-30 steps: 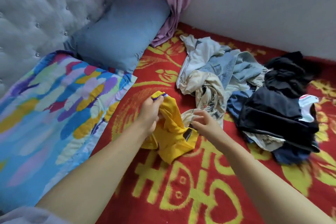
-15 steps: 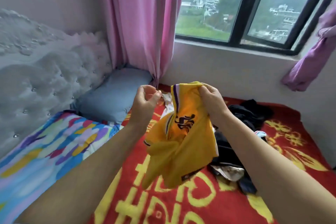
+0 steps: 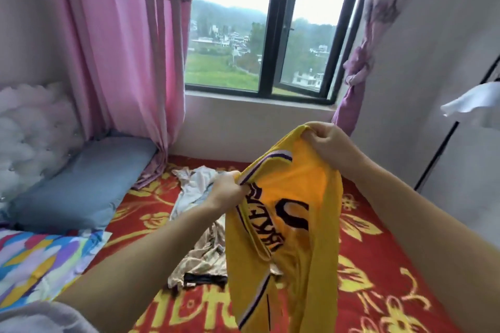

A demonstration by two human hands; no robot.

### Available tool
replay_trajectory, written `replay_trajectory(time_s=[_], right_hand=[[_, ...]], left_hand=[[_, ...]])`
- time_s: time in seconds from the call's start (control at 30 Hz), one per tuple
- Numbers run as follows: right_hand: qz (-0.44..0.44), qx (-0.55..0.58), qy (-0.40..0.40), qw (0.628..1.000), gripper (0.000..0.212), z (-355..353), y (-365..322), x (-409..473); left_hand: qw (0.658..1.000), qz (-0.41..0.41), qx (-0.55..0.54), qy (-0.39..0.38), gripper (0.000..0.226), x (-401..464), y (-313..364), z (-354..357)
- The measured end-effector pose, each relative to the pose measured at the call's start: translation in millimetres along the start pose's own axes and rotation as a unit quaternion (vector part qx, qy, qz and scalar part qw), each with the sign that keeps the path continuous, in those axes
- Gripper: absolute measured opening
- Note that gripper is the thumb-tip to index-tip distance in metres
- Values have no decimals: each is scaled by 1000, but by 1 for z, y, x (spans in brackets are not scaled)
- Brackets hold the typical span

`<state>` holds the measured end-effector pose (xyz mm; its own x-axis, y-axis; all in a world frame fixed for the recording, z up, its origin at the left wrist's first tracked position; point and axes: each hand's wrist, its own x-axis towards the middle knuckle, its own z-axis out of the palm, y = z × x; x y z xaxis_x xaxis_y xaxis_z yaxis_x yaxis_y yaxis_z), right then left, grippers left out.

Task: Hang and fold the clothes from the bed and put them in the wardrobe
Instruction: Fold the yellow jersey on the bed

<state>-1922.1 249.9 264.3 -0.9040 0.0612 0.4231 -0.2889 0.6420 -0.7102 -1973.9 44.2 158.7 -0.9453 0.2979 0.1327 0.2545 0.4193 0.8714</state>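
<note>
A yellow basketball jersey (image 3: 295, 224) with purple trim and dark lettering hangs in the air above the bed. My left hand (image 3: 226, 190) pinches its purple-edged opening at the left. My right hand (image 3: 328, 140) grips the top of the fabric, higher and to the right. Behind the jersey, a pile of clothes (image 3: 200, 224) lies on the red and yellow bedspread (image 3: 378, 265), mostly hidden by the jersey.
A blue pillow (image 3: 84, 186) and a colourful pillow (image 3: 38, 259) lie at the left by the tufted headboard (image 3: 29, 130). Pink curtains (image 3: 116, 48) frame the window (image 3: 267, 35). A white cloth (image 3: 470, 101) hangs at the right wall.
Both hands lifted the jersey off the bed and spread it apart. The right hand rose higher, and the lettering now shows. My view tilted up towards the window.
</note>
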Motion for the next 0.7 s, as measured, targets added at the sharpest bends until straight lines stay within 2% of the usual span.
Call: replay_trajectory(time_s=[0.07, 0.2, 0.3, 0.4, 0.53, 0.6, 0.7], right_hand=[[19, -45, 17, 999, 30, -16, 11, -11], [85, -16, 88, 992, 24, -47, 23, -26], [130, -13, 64, 989, 17, -62, 24, -37], [155, -10, 60, 986, 20, -62, 23, -44], [208, 9, 32, 978, 26, -59, 18, -42], [230, 11, 12, 973, 28, -56, 16, -39], [237, -19, 11, 971, 32, -55, 12, -37]], left_hand=[[1000, -4, 26, -11, 8, 7, -3, -12], [995, -18, 94, 8, 20, 13, -18, -52], [995, -15, 101, -14, 27, 14, -23, -93], [987, 12, 162, -13, 24, 18, -18, -128], [982, 31, 188, -13, 18, 22, -8, -166], [982, 34, 183, -28, 17, 19, 1, -182], [995, 27, 83, -42, 16, 11, 14, -196]])
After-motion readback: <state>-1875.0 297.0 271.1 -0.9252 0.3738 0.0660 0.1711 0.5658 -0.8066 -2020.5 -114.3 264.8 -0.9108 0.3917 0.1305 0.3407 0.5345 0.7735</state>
